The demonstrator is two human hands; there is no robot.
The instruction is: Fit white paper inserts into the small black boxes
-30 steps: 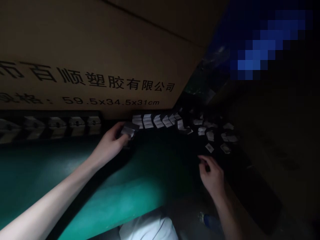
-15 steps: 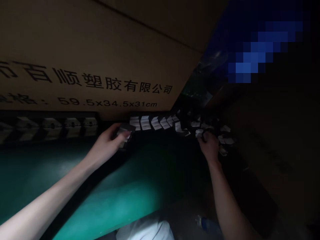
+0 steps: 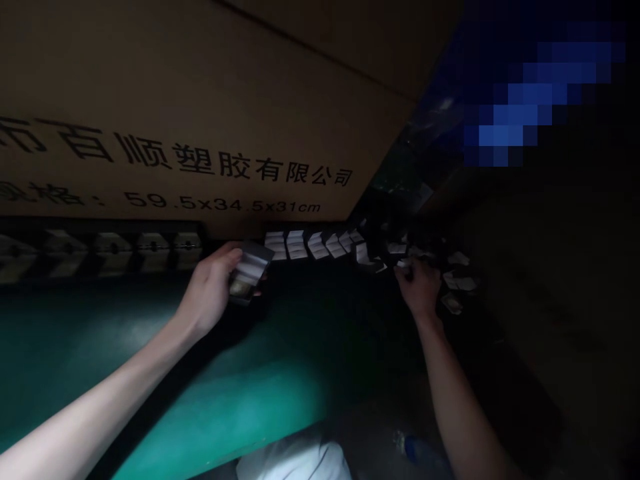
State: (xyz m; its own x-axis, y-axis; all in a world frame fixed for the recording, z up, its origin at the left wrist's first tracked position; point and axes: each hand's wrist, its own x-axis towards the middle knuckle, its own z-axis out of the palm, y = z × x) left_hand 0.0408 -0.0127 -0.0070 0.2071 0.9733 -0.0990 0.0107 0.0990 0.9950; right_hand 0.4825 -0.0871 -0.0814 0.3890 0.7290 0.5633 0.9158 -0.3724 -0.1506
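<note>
My left hand (image 3: 213, 283) grips a small dark open box (image 3: 250, 270), its pale inner face turned up and a yellowish patch at its lower end. To the right, my right hand (image 3: 421, 287) reaches into a dim heap of small white-and-dark pieces (image 3: 460, 280). Its fingers are curled together, and what they hold is too dark to make out. Between the hands, a row of small boxes with white insides (image 3: 307, 245) stands along the foot of the carton.
A large printed cardboard carton (image 3: 200, 100) rises behind the green table (image 3: 240, 393). Dark boxes with pale linings (image 3: 115, 243) line the left back edge. A bottle with a blue label (image 3: 417, 448) lies low on the right, beyond the table's front edge.
My left thumb has shifted from the box's inside to its upper left edge, baring its pale and yellowish interior. My right hand stays among the pieces, its fingers slightly moved.
</note>
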